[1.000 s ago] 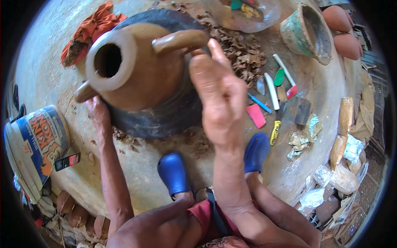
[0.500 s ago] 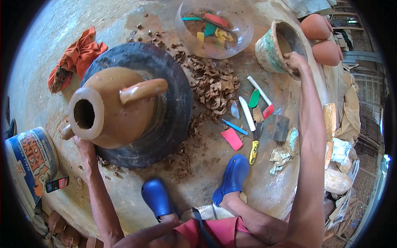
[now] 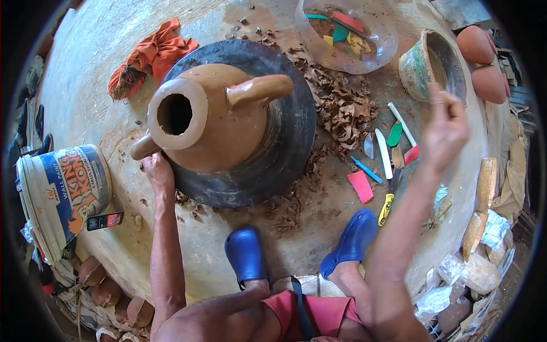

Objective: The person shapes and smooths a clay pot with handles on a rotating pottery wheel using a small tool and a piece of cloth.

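Observation:
A brown clay jug (image 3: 222, 134) with a wide round mouth and two handles stands on a dark round turntable (image 3: 285, 165). My left hand (image 3: 159, 174) is closed at the jug's near-left handle (image 3: 145, 147), its fingertips partly hidden behind the clay. Bent and pressed together, the fingers of my right hand (image 3: 447, 134) are raised in front of a greenish, crusted pot (image 3: 415, 71) holding murky liquid. That hand is a little blurred, and whatever it may pinch is hidden.
Clay shavings (image 3: 347, 108) lie right of the turntable. Beyond them are a white stick tool (image 3: 384, 154), a pink scraper (image 3: 360, 187), a yellow-handled knife (image 3: 386, 209) and a clear basin (image 3: 347, 54). An orange cloth (image 3: 162, 51) and a paint bucket (image 3: 68, 194) are at left.
My right hand has come away from the pot's rim and back toward me. My left hand stays at the jug's handle. The whole view has shifted, with things now farther right.

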Demonstrator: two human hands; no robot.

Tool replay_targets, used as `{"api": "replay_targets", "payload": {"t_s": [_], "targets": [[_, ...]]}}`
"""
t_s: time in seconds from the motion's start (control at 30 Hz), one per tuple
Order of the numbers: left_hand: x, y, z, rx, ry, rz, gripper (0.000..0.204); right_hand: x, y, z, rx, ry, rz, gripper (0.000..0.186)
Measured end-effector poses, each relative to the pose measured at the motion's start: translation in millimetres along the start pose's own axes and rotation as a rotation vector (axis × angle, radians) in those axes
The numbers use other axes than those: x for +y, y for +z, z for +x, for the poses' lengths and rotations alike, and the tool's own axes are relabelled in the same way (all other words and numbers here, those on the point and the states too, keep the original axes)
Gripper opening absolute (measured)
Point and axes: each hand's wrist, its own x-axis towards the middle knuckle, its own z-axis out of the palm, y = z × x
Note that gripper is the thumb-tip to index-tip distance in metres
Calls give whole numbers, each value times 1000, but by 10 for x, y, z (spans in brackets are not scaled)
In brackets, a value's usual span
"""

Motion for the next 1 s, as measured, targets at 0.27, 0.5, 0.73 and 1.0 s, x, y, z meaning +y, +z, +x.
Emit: {"api": "replay_targets", "payload": {"t_s": [0.27, 0.5, 0.73, 1.0], "targets": [[150, 154, -110, -39, -26, -136, 43, -1481, 608, -1623, -404, 168, 518, 25], [505, 165, -273, -33, -29, -118, 42, -1654, 606, -1651, -417, 101, 430, 36], [507, 237, -223, 19, -7, -140, 46, -1529, 596, -1487, -427, 100, 397, 27], [302, 179, -83, -53, -10, -173, 43, -1523, 563, -1576, -436, -206, 138, 37]]}}
